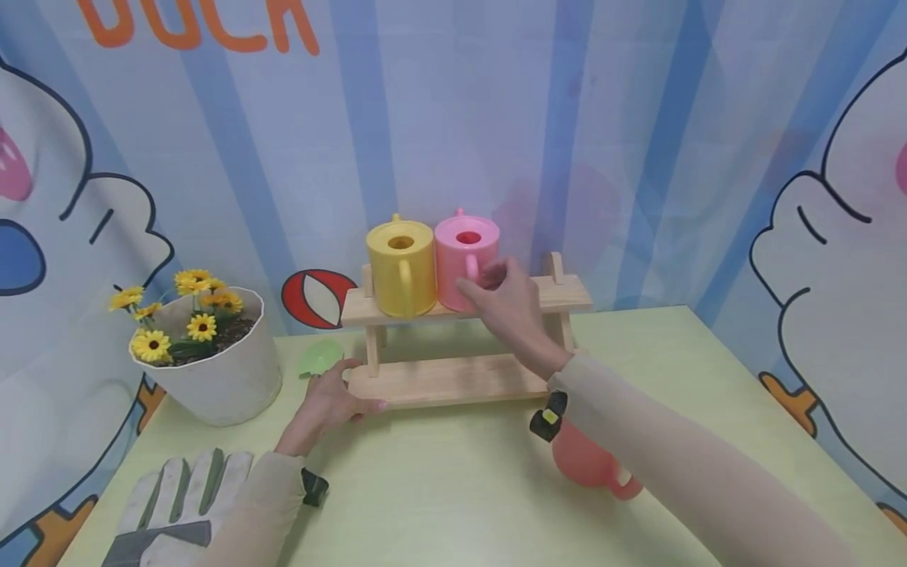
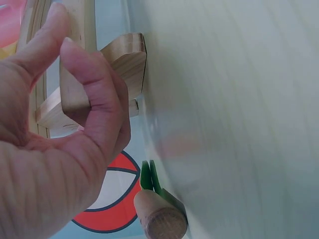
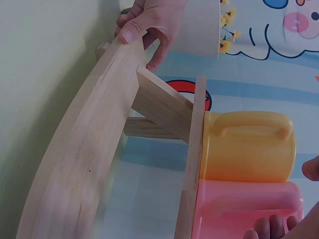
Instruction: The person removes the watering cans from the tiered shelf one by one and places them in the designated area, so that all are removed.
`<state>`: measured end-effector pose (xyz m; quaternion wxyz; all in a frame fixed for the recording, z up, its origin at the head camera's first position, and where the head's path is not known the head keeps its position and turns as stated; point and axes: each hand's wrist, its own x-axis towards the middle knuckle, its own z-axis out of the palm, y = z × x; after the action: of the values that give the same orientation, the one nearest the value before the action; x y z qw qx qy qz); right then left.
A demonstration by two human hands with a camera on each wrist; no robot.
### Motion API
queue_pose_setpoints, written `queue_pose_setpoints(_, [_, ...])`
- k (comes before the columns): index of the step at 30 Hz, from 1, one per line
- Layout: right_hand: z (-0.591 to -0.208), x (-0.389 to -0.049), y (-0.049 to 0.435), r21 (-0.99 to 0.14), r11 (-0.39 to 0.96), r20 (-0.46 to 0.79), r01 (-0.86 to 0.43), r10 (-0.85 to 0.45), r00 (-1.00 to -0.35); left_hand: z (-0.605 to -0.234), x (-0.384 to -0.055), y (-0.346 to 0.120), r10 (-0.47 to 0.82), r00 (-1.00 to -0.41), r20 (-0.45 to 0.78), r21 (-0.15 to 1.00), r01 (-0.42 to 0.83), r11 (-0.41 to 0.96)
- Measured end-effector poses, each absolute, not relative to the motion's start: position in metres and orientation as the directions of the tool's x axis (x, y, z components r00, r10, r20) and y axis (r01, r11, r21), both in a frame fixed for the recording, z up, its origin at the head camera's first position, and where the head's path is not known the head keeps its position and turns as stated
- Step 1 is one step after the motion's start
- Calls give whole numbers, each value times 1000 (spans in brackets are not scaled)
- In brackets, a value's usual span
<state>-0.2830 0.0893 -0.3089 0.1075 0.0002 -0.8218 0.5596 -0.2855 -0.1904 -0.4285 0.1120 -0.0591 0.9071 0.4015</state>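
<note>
A two-tier wooden shelf stand [image 1: 446,381] stands on the table. My left hand [image 1: 331,402] grips the left end of its lower board, thumb at the front edge; the left wrist view shows the curled fingers [image 2: 94,74] at the board. On the upper board a yellow watering can [image 1: 402,272] and a pink watering can [image 1: 453,264] stand upright side by side. My right hand [image 1: 513,307] is at the pink can's front handle. In the right wrist view its thumb [image 3: 311,169] is apart from the fingers, which overlap the pink can.
At the left stands a white pot [image 1: 234,386] of yellow flowers, with a work glove [image 1: 177,504] nearer me. A green-headed tool [image 1: 322,357] lies behind my left hand. Under my right forearm is a red rounded thing with a loop handle [image 1: 584,461]. A printed curtain [image 1: 460,118] hangs behind.
</note>
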Motion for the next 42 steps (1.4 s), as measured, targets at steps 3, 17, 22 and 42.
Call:
queue_pose_setpoints(3, [-311, -288, 86, -925, 366, 166, -106, 136, -977, -429, -286, -191, -23, -967, -255, 713, -205, 671])
queue_pose_setpoints(17, [-317, -297, 74, -923, 368, 179, -114, 149, -972, -430, -286, -192, -19, -970, -243, 710, -192, 678])
queue_pose_setpoints(22, [-318, -297, 72, -925, 364, 169, -106, 144, -975, -430, -285, -192, -12, -970, -241, 719, -187, 670])
queue_pose_setpoints(42, [-319, -306, 65, -945, 311, 169, -104, 191, -967, -430, -286, -190, -28, -967, -253, 722, -208, 660])
